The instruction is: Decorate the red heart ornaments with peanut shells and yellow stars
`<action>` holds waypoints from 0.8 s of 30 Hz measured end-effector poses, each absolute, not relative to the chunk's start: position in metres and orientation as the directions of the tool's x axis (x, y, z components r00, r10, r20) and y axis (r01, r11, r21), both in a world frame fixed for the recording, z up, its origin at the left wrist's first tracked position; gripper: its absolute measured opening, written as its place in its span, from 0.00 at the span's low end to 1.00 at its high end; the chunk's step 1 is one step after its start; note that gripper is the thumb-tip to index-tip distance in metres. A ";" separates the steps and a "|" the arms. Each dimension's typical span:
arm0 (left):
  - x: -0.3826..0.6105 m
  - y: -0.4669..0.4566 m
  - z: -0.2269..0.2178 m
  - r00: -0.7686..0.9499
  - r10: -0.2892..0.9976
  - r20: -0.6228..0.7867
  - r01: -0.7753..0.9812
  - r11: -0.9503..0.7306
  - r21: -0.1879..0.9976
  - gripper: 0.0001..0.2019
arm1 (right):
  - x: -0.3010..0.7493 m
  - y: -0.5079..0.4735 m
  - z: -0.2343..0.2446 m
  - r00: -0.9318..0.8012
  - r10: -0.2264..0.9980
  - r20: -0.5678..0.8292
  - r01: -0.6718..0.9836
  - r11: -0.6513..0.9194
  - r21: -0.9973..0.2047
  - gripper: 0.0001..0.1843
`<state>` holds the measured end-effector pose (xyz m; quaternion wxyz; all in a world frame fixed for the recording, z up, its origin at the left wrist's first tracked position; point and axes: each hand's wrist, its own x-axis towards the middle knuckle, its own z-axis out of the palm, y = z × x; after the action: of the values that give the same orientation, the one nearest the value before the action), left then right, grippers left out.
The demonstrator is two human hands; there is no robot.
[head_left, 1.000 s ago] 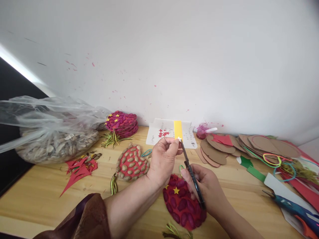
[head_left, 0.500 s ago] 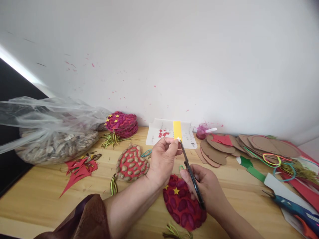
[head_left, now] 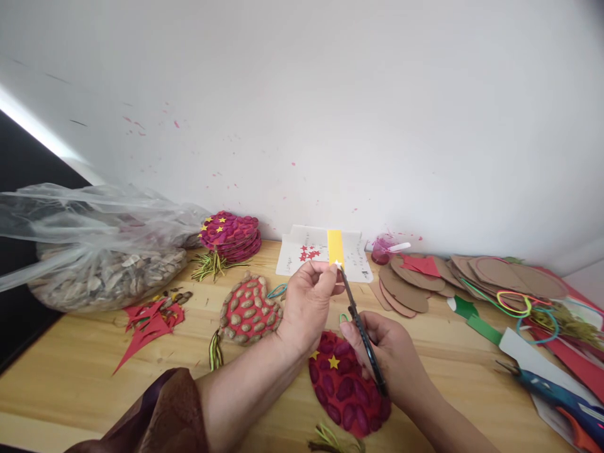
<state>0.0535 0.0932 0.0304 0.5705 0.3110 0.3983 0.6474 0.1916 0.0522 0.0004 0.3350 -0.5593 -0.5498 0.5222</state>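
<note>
My left hand (head_left: 309, 302) pinches a yellow paper strip (head_left: 335, 242) upright, along with a small white star (head_left: 337, 264) at its lower end. My right hand (head_left: 394, 355) is closed round dark-handled scissors (head_left: 361, 333). Their blades point up and away, tips beside the star and my left fingertips. Whether the blades are biting into the paper is too small to tell. Below my hands lies a round red piece covered in purple ovals (head_left: 349, 409), with yellow stars and a tassel. Left of my left wrist is a red piece studded with tan shells (head_left: 250, 311).
Behind are white sheets (head_left: 289, 257) with red stars and a stack of purple-covered discs (head_left: 231, 236). A plastic bag of shells (head_left: 108, 270) and red scraps (head_left: 148, 327) lie left. Cardboard shapes (head_left: 401, 289), a jar (head_left: 381, 251) and blue pliers-like tool (head_left: 557, 390) are at right.
Almost nothing differs. The yellow strip and the scissors have shifted very slightly, while both hands keep their hold and place.
</note>
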 end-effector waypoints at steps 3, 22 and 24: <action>0.053 0.093 0.030 -0.153 0.987 -0.050 -0.495 -0.033 0.868 0.12 | 0.192 0.052 0.000 -0.151 0.962 -0.229 0.261 -0.185 -0.948 0.20; 0.054 0.092 0.032 -0.170 0.984 -0.046 -0.497 -0.046 0.866 0.12 | 0.192 0.051 -0.014 -0.151 0.984 -0.097 0.297 -0.048 -0.954 0.17; 0.054 0.091 0.032 -0.169 0.985 -0.044 -0.500 -0.047 0.865 0.12 | 0.192 0.051 -0.014 -0.151 0.985 -0.082 0.307 -0.032 -0.951 0.17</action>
<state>0.0542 0.0914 0.0316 0.5668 0.3074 0.3942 0.6549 0.1917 0.0508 -0.0138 0.3603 -0.5430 -0.5951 0.4704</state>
